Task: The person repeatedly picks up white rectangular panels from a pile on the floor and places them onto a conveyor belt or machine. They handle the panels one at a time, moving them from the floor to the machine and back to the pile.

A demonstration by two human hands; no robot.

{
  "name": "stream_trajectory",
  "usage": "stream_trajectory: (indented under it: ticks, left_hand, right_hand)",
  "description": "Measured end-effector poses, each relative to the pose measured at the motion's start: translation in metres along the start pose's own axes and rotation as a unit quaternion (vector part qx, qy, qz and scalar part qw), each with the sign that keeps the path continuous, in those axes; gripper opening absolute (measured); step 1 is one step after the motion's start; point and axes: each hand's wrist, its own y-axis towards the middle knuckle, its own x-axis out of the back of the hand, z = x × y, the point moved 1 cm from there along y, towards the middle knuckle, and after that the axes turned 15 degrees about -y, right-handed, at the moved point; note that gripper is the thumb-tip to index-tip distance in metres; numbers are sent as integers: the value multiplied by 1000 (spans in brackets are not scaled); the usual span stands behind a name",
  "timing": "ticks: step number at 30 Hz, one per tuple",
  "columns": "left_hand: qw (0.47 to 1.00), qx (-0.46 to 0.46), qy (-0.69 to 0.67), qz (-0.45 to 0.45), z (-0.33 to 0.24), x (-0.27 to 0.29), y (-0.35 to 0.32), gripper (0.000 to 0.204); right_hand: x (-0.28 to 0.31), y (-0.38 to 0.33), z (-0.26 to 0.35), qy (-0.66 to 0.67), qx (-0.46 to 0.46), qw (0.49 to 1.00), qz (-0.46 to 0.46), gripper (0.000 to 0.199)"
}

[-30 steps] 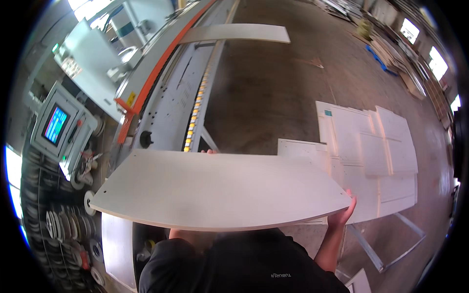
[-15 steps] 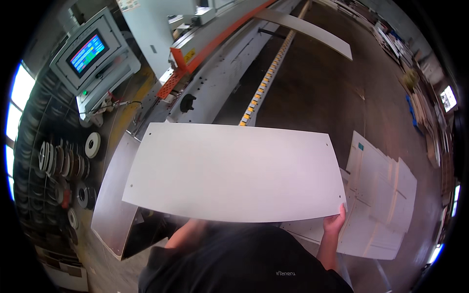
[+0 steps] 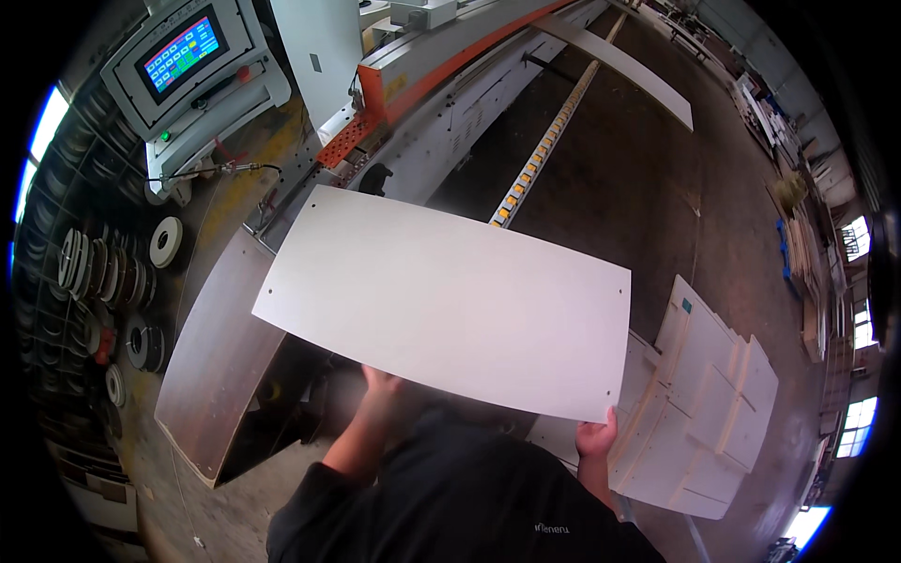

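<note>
Your left hand [image 3: 380, 383] and right hand [image 3: 597, 439] clamp the near edge of the white panel [image 3: 450, 300], held level above the machine infeed [image 3: 375, 131]; keep both grips firm and even.

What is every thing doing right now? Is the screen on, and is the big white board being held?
White panel: held up flat, tilted.
Left hand: under the panel's near edge.
Right hand: gripping the panel's near right corner.
Control screen: lit.
Stack of white panels: lying flat, fanned.
Edge tape rolls: hanging, wound up.
</note>
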Motion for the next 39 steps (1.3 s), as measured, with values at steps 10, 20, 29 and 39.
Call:
stream_trajectory:
  ticks: [10,20,29,39]
  left_hand:
    - [859,-196,472,-29,-63,10,-23,49]
    - [765,-286,577,-13,-70,-10,72,85]
    - [873,-245,421,-26,-30,-52,55,86]
    - [884,-214,417,-2,24,-99,117,84]
  right_hand:
    - [65,2,-56,-455,-164,875,33,35]
    - [-11,14,-80,-706,-28,700,104,40]
    - [-22,33,-81,-657,25,752,56,40]
    - [-50,103,-45,-579,-23,815,22,35]
